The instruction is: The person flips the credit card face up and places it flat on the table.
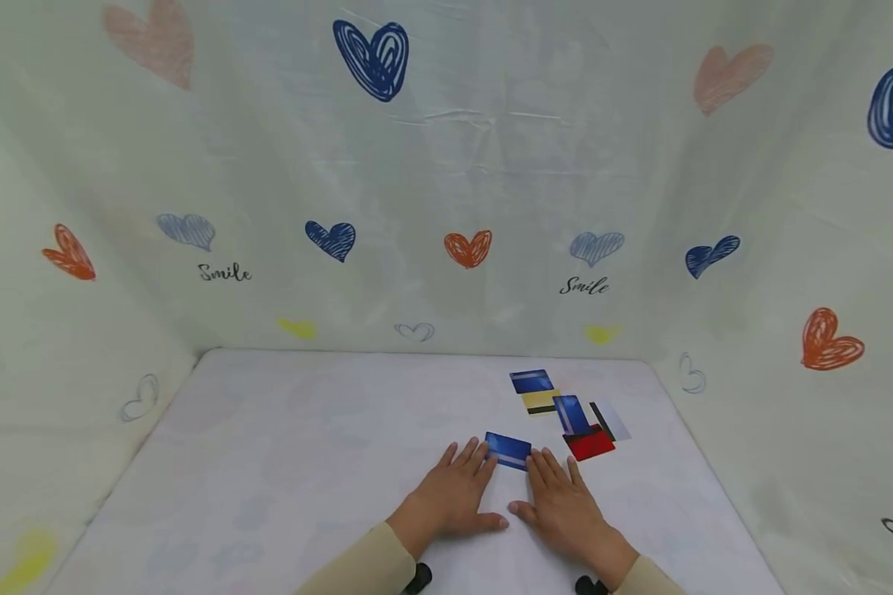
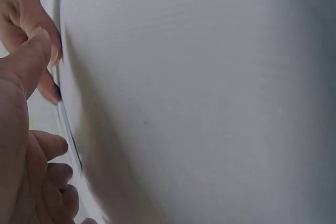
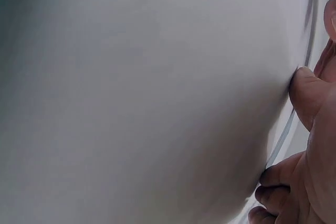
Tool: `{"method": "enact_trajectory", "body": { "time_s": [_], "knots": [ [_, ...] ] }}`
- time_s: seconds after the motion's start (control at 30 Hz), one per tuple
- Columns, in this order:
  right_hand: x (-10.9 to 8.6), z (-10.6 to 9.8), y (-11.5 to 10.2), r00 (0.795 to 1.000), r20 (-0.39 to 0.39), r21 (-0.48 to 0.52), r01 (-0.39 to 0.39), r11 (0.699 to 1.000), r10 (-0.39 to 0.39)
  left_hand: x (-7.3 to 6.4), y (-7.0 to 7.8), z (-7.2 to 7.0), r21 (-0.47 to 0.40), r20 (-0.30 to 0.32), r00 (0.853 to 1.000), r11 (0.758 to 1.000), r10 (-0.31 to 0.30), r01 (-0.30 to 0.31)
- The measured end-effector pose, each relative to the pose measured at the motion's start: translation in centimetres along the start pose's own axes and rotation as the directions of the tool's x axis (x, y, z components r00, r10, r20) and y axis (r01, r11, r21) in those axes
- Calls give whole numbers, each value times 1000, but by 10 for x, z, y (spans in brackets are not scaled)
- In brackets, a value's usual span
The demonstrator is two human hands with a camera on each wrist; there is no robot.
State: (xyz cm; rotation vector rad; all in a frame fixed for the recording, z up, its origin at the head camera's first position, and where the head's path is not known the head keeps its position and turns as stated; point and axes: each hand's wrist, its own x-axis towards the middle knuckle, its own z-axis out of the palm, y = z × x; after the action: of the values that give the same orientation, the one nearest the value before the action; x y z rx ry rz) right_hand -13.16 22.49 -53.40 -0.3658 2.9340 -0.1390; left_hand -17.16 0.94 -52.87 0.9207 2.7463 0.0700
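Note:
A blue card (image 1: 508, 451) with a pale stripe lies flat on the white table, between the fingertips of both hands. My left hand (image 1: 457, 496) is spread palm down, its fingertips right at the card's left end and its thumb pointing right. My right hand (image 1: 565, 508) also lies palm down with straight fingers, the index fingertip at the card's right end and the thumb out to the left. In the left wrist view, my left hand (image 2: 21, 129) shows at the left edge, low over the tabletop. The right wrist view has my right hand (image 3: 315, 145) at its right edge; the card is hidden there.
Beyond the right hand lie several overlapping cards: a blue card (image 1: 532, 381), a yellow card (image 1: 539, 398), another blue card (image 1: 570, 413), a white card (image 1: 614, 420) with a black stripe and a red card (image 1: 591, 446). A heart-printed curtain (image 1: 417, 165) surrounds the white table (image 1: 283, 446).

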Motion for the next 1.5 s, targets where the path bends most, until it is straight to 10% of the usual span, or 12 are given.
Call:
{"method": "enact_trajectory", "body": {
  "time_s": [0.53, 0.87, 0.97, 1.27, 1.5],
  "knots": [
    [31, -2, -67, 954, 24, -112, 300, 947, -300, -40, -60, -2, -93, -73, 983, 983, -168, 161],
    [43, 1, -110, 854, 94, 103, 504, 858, -513, -49, -92, -3, -111, -89, 985, 984, -149, 139],
    [48, -1, -105, 842, 87, 175, 512, 841, -532, -52, -92, -3, -135, -96, 985, 982, -143, 130],
    [78, -19, -74, 898, -43, 53, 439, 897, -438, -74, -59, 0, -99, -145, 975, 983, -165, 152],
    [107, -20, -83, 842, -27, 22, 539, 842, -538, -79, -31, 8, -114, -118, 987, 989, -107, 93]
  ]
}}
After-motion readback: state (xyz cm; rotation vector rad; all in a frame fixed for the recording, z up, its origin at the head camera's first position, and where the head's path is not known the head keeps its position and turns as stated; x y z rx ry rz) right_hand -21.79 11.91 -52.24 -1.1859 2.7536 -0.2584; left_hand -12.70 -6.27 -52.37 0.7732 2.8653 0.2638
